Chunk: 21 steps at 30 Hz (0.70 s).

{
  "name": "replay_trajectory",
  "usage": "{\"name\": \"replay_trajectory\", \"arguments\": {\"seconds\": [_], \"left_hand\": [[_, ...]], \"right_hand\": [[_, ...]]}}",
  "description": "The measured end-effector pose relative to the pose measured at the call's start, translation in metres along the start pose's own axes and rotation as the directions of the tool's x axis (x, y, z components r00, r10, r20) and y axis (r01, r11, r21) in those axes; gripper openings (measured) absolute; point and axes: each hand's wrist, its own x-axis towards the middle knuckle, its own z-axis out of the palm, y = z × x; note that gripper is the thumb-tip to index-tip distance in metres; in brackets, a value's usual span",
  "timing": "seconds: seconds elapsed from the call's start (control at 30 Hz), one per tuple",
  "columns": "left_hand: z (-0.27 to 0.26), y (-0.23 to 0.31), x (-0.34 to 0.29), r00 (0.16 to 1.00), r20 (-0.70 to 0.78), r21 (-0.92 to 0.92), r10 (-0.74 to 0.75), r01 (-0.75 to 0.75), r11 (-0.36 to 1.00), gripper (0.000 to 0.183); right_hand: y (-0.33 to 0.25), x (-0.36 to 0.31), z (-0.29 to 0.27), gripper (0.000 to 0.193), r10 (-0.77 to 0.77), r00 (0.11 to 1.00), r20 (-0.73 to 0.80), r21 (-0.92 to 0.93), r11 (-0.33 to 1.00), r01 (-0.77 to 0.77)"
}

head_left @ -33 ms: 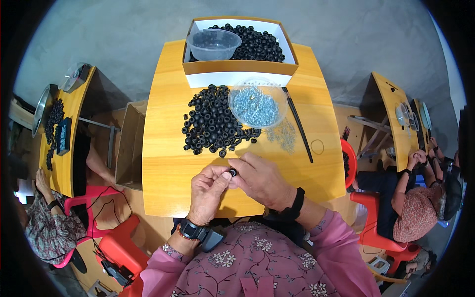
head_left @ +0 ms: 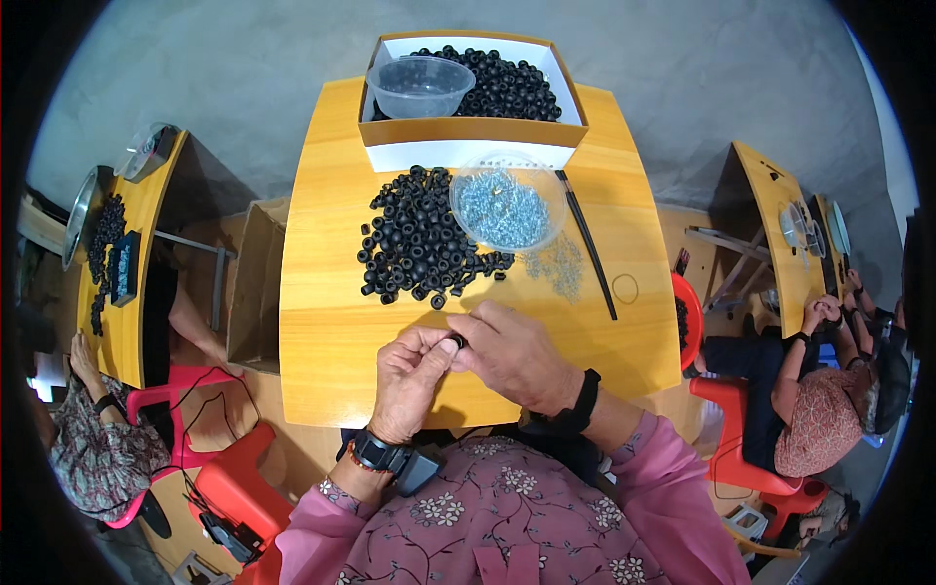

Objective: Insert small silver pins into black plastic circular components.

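Close to the near edge of the table, my left hand (head_left: 411, 375) pinches a small round black rubber piece (head_left: 457, 340) between thumb and forefinger. My right hand (head_left: 519, 358) closes on the same piece from the other side, its fingertips hiding part of it. Whether the right fingers also hold something small, I cannot tell. Just beyond my hands lies a loose pile of hollow black rubber pieces (head_left: 414, 234). A clear round tub (head_left: 463, 219) of small shiny metal parts (head_left: 504, 210) stands at the pile's right, with several similar parts (head_left: 558, 267) scattered beside it.
A brown-edged white box (head_left: 468, 157) of black pieces (head_left: 517, 88) sits at the table's (head_left: 336, 331) far end, with a clear bowl (head_left: 421, 90) in it. A black stick (head_left: 589, 244) and rubber band (head_left: 625, 289) lie right. People work at side tables (head_left: 772, 214). A red basin (head_left: 688, 336) is near.
My right fingers have shifted slightly over the black piece, so less of its opening shows. Everything else looks the same.
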Motion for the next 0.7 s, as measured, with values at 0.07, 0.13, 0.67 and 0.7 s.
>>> {"name": "replay_trajectory", "arguments": {"seconds": [0.07, 0.13, 0.67, 0.7], "left_hand": [[-0.0047, 0.0000, -0.0014, 0.997, 0.068, 0.040, -0.029, 0.027, 0.999, 0.009], [-0.0058, 0.0011, -0.0018, 0.994, 0.102, 0.075, -0.024, 0.016, 0.997, 0.010], [-0.0075, -0.0042, -0.0002, 0.998, 0.070, 0.147, -0.002, -0.008, 0.989, 0.010], [-0.0096, -0.0079, 0.0013, 0.998, 0.069, 0.084, 0.000, -0.006, 0.996, 0.009]], "right_hand": [[0.0000, -0.0032, 0.0035, 0.040, 0.001, 1.000, 0.011, -0.011, 1.000, -0.001], [0.0009, -0.0035, 0.0052, 0.044, 0.001, 1.000, 0.023, -0.021, 1.000, -0.001], [0.0059, 0.0026, 0.0069, 0.021, -0.096, 0.987, 0.133, -0.033, 0.994, 0.101], [0.0061, 0.0048, 0.0080, 0.023, -0.078, 0.990, 0.119, -0.009, 0.997, 0.080]]}}
